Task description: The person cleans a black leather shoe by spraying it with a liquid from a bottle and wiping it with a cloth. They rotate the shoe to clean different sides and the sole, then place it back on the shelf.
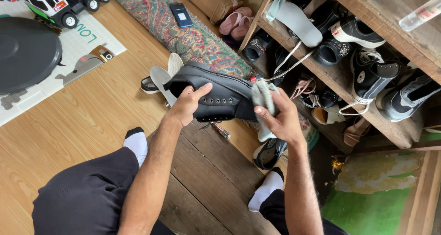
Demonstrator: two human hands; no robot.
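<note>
Sideways, a black shoe point(220, 97) gets wiped.
Left hand point(186, 105) clamps its collar, steadying it; right hand point(280, 117) fingers pinch a grey cloth point(262, 97) against the toe.

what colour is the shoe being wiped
Black, with a row of metal eyelets; the shoe shows best in the head view.

Left hand point(187, 104) grips black lace-up shoe point(216, 94) at its opening; right hand point(280, 117) presses grey cloth point(263, 97) against toe (laces removed).
</note>
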